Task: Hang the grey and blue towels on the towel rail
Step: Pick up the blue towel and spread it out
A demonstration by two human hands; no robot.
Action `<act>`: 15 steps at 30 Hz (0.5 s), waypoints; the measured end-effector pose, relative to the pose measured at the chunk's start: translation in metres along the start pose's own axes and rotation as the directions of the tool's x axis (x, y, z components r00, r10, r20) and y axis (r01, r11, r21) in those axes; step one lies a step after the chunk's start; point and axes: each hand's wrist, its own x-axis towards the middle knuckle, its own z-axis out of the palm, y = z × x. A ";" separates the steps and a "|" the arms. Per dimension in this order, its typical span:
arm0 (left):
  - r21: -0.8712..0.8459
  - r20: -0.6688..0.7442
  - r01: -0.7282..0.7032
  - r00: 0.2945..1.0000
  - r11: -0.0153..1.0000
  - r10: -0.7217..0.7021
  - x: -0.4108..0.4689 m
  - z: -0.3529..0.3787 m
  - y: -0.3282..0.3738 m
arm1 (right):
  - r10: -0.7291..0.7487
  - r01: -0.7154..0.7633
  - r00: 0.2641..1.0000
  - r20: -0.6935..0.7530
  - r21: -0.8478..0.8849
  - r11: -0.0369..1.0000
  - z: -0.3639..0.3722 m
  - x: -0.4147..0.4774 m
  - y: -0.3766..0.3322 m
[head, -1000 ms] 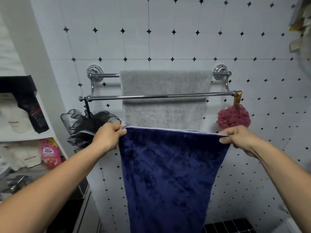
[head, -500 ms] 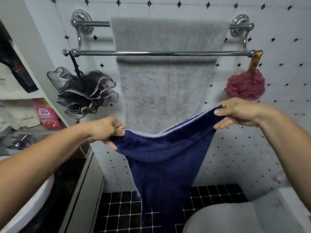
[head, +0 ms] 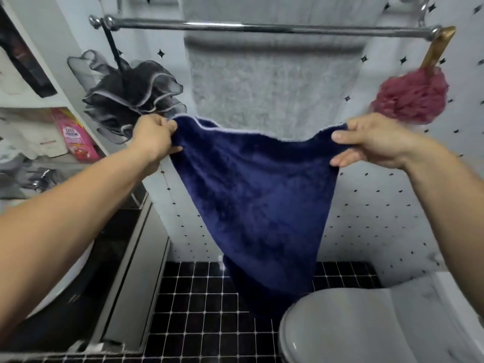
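A dark blue towel (head: 259, 200) hangs slack between my hands, below the chrome towel rail (head: 262, 28). My left hand (head: 153, 138) grips its upper left corner and my right hand (head: 372, 141) pinches its upper right corner. The top edge sags in the middle and the lower end dangles toward the floor. A grey towel (head: 272, 85) is draped over the rear bar behind the front rail, hanging flat against the tiled wall.
A black mesh sponge (head: 131, 96) hangs from the rail's left end, a dark red one (head: 413, 96) from the right. White shelves with packets (head: 76, 134) stand at left. A toilet lid (head: 361, 326) sits at lower right above black floor tiles (head: 204, 305).
The view has tilted down and closer to the wall. My hands have dropped well below the rail, and the blue towel's top edge went from taut to sagging.
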 end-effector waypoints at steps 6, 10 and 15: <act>-0.006 -0.011 -0.025 1.000 1.000 0.025 -0.002 0.006 0.000 | -0.064 0.049 0.948 -0.311 -0.058 0.997 -0.001 0.002 -0.001; -0.006 -0.093 -0.030 0.995 1.000 0.029 0.002 0.012 0.013 | -0.073 0.072 0.997 0.000 0.123 0.990 -0.004 -0.005 -0.006; -0.009 -0.178 -0.167 0.971 0.986 0.162 -0.012 0.014 0.036 | -0.127 0.163 0.861 -0.493 0.031 0.986 -0.005 0.008 -0.007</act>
